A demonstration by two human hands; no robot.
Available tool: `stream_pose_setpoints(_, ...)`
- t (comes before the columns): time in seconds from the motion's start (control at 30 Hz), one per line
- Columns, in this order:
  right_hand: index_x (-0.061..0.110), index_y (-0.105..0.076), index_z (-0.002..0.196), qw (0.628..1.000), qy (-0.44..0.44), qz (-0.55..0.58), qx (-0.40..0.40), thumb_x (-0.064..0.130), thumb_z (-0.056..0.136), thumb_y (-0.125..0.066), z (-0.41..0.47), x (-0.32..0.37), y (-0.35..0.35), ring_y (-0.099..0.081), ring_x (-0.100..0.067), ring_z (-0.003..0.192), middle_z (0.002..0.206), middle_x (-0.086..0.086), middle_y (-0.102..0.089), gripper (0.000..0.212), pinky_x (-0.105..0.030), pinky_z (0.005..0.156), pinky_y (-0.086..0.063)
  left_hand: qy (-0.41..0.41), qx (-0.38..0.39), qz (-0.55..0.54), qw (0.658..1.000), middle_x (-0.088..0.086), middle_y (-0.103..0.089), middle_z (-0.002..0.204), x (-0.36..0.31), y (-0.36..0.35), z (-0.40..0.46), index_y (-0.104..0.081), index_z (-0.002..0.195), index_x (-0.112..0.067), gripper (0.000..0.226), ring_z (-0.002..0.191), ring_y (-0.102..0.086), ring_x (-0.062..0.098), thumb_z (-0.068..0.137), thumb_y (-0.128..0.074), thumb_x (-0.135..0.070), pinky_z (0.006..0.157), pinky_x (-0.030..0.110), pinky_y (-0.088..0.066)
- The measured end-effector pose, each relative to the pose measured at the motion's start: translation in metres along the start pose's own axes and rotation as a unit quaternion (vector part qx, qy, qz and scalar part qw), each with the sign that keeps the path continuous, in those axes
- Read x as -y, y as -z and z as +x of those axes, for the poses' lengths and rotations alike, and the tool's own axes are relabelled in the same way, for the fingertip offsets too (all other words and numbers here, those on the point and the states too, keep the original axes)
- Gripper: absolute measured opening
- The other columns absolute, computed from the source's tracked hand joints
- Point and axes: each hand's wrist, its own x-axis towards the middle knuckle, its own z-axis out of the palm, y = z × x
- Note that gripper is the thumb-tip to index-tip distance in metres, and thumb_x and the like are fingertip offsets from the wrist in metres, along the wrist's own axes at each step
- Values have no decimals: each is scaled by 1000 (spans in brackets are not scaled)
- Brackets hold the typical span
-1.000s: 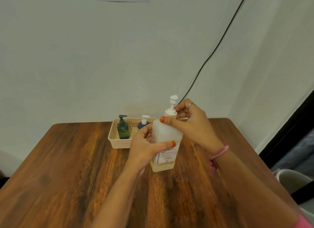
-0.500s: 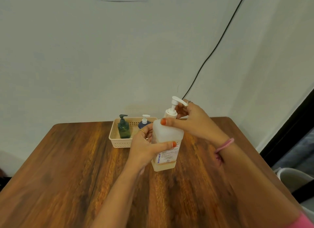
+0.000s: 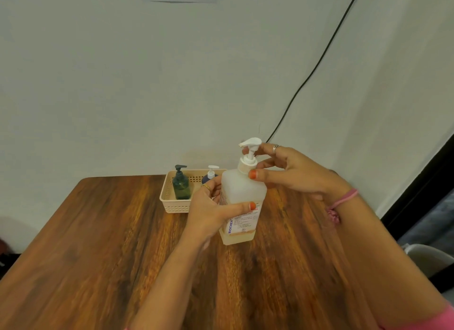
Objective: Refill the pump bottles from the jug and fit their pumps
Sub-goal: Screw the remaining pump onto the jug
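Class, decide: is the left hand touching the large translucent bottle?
Touching. The head view shows the left hand wrapped around the large translucent bottle, thumb pressed across its label.

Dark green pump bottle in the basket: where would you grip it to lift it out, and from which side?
Pinch the neck just under the pump of the dark green pump bottle, coming from above. It stands upright, and the basket walls hide its lower body, so only the top is easily reached.

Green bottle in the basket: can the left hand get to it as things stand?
Probably, once freed. The left hand grips the big bottle now; the green bottle stands upright in the open-topped basket just beyond it, nothing between.
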Motion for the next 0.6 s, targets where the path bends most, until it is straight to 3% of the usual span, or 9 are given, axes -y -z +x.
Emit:
stream_pose_setpoints(0.1,25,-65,107,995,12,-31,-94,31,73,-80,4,1,-12,-67,-7,89,100,12,-70,38,-24,77,-54,-5,0,-6,1000,1,-71,112,0,1,0,-60,119,-18,82,101,-70,17,43,-92,-22,81,40,-60)
stream_pose_setpoints(0.2,24,-58,96,983,-22,-73,-167,48,63,-81,8,-1,-23,-67,-9,77,85,8,-68,46,-24,67,-56,-7,1,-8,1000,2,-71,110,-1,1,0,-59,118,-18,80,98,-70,16,45,-92,-20,77,36,-60)
stream_pose_setpoints(0.33,32,-50,128,999,-23,9,-30,48,69,-70,2,4,-10,-67,-6,94,122,15,-60,64,-26,82,-56,-5,3,-5,1000,0,-70,113,0,2,2,-59,119,-20,89,102,-69,16,39,-97,-25,81,38,-60)
stream_pose_setpoints(0.4,28,-55,129,999,10,49,-23,33,79,-70,2,4,-11,-68,-13,98,122,10,-63,52,-30,84,-57,-4,-2,-6,1000,0,-70,112,1,2,3,-59,118,-21,84,102,-69,15,43,-97,-21,79,36,-60)
stream_pose_setpoints(0.5,21,-60,108,991,13,5,-133,31,78,-76,6,1,-28,-70,-11,88,109,8,-66,35,-30,76,-59,-5,-9,-10,1000,-1,-71,109,3,2,3,-60,114,-22,73,98,-70,14,50,-93,-12,75,33,-60)
stream_pose_setpoints(0.6,22,-52,99,975,-19,-58,-216,46,70,-79,9,1,-43,-67,-1,78,98,11,-66,46,-15,61,-54,1,-14,-5,1000,-1,-71,108,6,3,2,-60,115,-22,73,95,-71,13,52,-92,-10,74,34,-61)
